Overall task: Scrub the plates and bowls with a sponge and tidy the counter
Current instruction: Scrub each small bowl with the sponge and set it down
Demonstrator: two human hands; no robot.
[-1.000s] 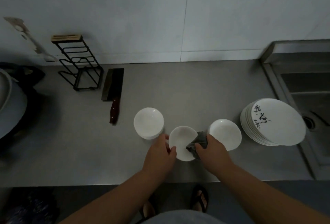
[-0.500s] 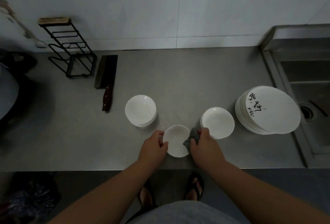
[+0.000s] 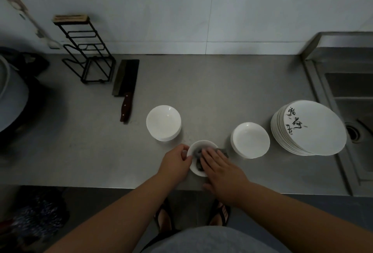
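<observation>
A small white bowl (image 3: 204, 144) sits on the steel counter (image 3: 212, 91) near its front edge. My left hand (image 3: 175, 162) grips the bowl's left rim, thumb on the edge. My right hand (image 3: 221, 167) lies over the bowl with straight fingers and presses a grey sponge (image 3: 198, 153) into it. Part of the sponge sticks out past the bowl's right rim. A stack of white bowls (image 3: 163, 122) stands just behind on the left. Shallow white dishes (image 3: 250, 139) are stacked on the right. Further right is a tall stack of plates (image 3: 314, 127) with black brush writing on the top one.
A cleaver (image 3: 126, 83) with a brown handle lies at the back left beside a black wire rack (image 3: 88, 57). A sink (image 3: 353, 95) is set in at the far right. A large pot (image 3: 10, 95) fills the left edge. My sandalled feet show below the counter edge.
My right hand has moved from the bowl's right rim to lie flat over its inside, with the sponge under the fingers. My left hand keeps its hold on the rim.
</observation>
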